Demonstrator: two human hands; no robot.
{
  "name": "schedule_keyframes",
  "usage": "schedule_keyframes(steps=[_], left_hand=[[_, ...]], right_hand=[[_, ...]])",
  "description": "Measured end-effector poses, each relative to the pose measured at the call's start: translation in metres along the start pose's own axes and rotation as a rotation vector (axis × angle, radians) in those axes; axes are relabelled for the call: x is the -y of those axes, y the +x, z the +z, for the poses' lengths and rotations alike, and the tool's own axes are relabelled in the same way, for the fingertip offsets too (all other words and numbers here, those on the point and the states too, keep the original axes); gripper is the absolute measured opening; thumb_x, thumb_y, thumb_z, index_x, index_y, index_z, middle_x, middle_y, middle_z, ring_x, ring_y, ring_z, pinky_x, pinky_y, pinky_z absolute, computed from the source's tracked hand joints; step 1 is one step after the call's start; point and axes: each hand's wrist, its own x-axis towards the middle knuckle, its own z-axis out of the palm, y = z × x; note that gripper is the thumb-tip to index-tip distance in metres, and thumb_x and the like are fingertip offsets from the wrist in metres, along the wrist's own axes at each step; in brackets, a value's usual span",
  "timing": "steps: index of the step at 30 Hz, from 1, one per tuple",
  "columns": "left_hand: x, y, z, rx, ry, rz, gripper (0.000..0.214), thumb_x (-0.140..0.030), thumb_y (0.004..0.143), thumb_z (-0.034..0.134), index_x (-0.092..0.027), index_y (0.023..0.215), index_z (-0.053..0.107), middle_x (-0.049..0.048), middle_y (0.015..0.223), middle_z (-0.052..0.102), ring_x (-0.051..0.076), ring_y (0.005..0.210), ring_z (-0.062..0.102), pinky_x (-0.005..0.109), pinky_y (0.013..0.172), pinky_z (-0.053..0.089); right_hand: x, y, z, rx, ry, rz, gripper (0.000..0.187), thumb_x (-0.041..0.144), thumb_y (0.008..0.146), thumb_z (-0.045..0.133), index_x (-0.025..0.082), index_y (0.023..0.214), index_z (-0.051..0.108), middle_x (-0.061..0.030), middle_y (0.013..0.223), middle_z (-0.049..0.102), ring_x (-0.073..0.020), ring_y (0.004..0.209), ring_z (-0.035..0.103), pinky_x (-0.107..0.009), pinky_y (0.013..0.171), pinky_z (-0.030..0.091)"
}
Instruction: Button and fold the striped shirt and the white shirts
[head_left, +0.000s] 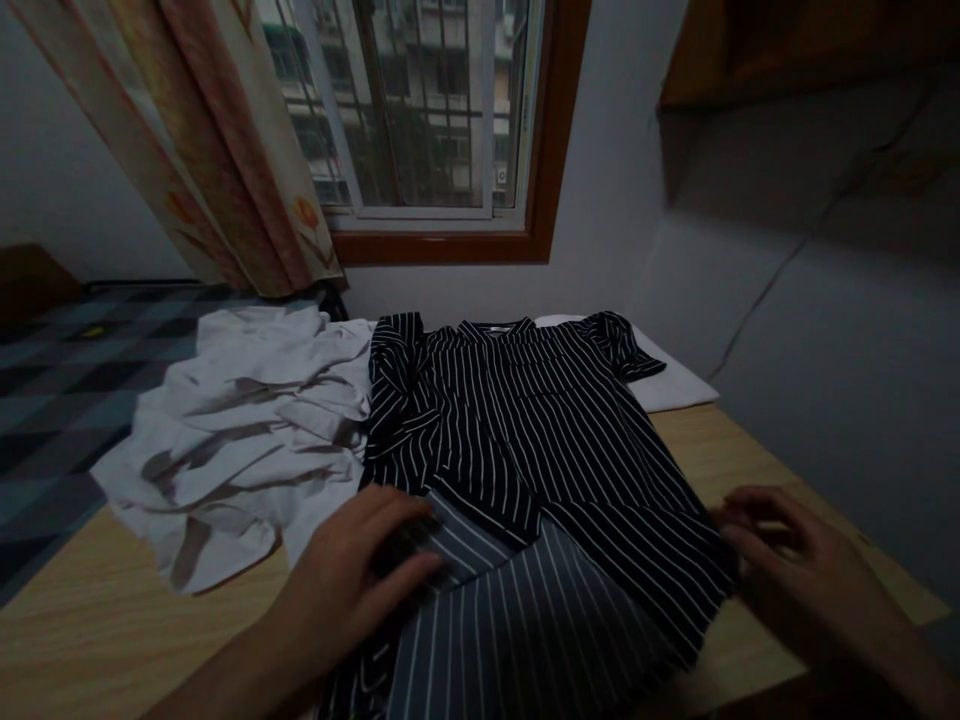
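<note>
A black shirt with thin white stripes point(525, 430) lies spread on a wooden table point(97, 630), its collar toward the window. Its lower front is folded back, showing the paler inside. My left hand point(360, 575) rests on that folded-back part at the shirt's left side, fingers curled over the cloth. My right hand point(787, 560) is at the shirt's right hem, fingertips bent and touching the fabric's edge.
A crumpled white garment point(247, 440) lies left of the striped shirt. A flat white cloth point(675, 385) sits behind it at the right. A barred window point(420, 110) and a flowered curtain point(225, 150) are beyond. A checked bedspread point(67, 380) is at left, a wall close on the right.
</note>
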Motion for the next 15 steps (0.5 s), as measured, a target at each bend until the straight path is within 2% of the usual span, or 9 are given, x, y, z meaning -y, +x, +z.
schedule_keyframes(steps=[2, 4, 5, 7, 9, 11, 13, 15], left_hand=[[0.012, 0.012, 0.009, -0.09, 0.116, -0.155, 0.059, -0.058, 0.079, 0.06, -0.02, 0.124, 0.052, 0.0116, 0.118, 0.062, 0.027, 0.104, 0.059, 0.042, 0.087, 0.049], [0.018, 0.023, 0.022, -0.006, 0.171, -0.238, 0.075, -0.058, 0.072, 0.066, -0.017, 0.132, 0.046, 0.0157, 0.126, 0.058, 0.031, 0.109, 0.058, 0.044, 0.089, 0.048], [0.019, 0.028, 0.028, 0.07, 0.181, -0.257, 0.074, -0.054, 0.073, 0.067, -0.015, 0.132, 0.045, 0.0166, 0.124, 0.06, 0.031, 0.107, 0.06, 0.043, 0.088, 0.048], [0.02, 0.038, 0.038, 0.199, 0.198, -0.279, 0.058, -0.045, 0.079, 0.062, -0.014, 0.127, 0.049, 0.0153, 0.11, 0.067, 0.03, 0.098, 0.064, 0.04, 0.081, 0.05], [0.022, 0.047, 0.038, 0.233, 0.241, -0.294, 0.038, -0.037, 0.086, 0.053, -0.015, 0.117, 0.054, 0.0119, 0.093, 0.07, 0.028, 0.086, 0.067, 0.037, 0.072, 0.049], [0.023, 0.051, 0.028, 0.155, 0.308, -0.304, 0.026, -0.034, 0.089, 0.048, -0.016, 0.106, 0.057, 0.0099, 0.084, 0.069, 0.027, 0.079, 0.067, 0.035, 0.067, 0.048], [0.02, 0.049, 0.01, -0.002, 0.357, -0.277, 0.021, -0.036, 0.09, 0.046, -0.017, 0.095, 0.056, 0.0082, 0.081, 0.068, 0.024, 0.073, 0.065, 0.032, 0.062, 0.046], [0.007, 0.036, -0.004, -0.131, 0.315, -0.155, 0.022, -0.037, 0.092, 0.044, -0.019, 0.087, 0.055, 0.0046, 0.074, 0.065, 0.019, 0.066, 0.062, 0.029, 0.058, 0.045]], right_hand=[[0.013, 0.0, 0.008, 0.028, -0.079, -0.213, 0.054, 0.06, 0.073, 0.063, 0.022, 0.111, 0.061, -0.0132, 0.12, 0.061, -0.0308, 0.108, 0.06, -0.046, 0.09, 0.05], [0.03, -0.001, 0.027, 0.177, -0.178, -0.402, 0.06, 0.057, 0.076, 0.063, 0.026, 0.127, 0.055, -0.011, 0.14, 0.049, -0.0322, 0.127, 0.046, -0.052, 0.104, 0.04], [0.038, -0.002, 0.038, 0.263, -0.239, -0.464, 0.063, 0.055, 0.077, 0.064, 0.029, 0.133, 0.051, -0.0092, 0.146, 0.042, -0.0319, 0.133, 0.04, -0.052, 0.107, 0.037], [0.051, -0.002, 0.063, 0.401, -0.357, -0.545, 0.07, 0.052, 0.08, 0.064, 0.031, 0.142, 0.041, -0.0072, 0.152, 0.035, -0.0318, 0.138, 0.033, -0.053, 0.109, 0.033], [0.06, 0.001, 0.085, 0.468, -0.443, -0.6, 0.072, 0.051, 0.082, 0.062, 0.029, 0.146, 0.036, -0.0074, 0.153, 0.032, -0.0323, 0.14, 0.028, -0.055, 0.111, 0.029], [0.064, 0.005, 0.1, 0.454, -0.5, -0.641, 0.07, 0.051, 0.085, 0.059, 0.026, 0.146, 0.035, -0.0088, 0.153, 0.033, -0.0331, 0.141, 0.026, -0.057, 0.112, 0.027], [0.065, 0.005, 0.108, 0.39, -0.536, -0.671, 0.068, 0.052, 0.086, 0.057, 0.023, 0.145, 0.038, -0.0108, 0.151, 0.036, -0.0343, 0.14, 0.028, -0.058, 0.11, 0.03], [0.064, 0.001, 0.111, 0.295, -0.559, -0.694, 0.061, 0.048, 0.086, 0.057, 0.019, 0.139, 0.047, -0.0128, 0.145, 0.045, -0.0345, 0.134, 0.038, -0.056, 0.105, 0.036]])
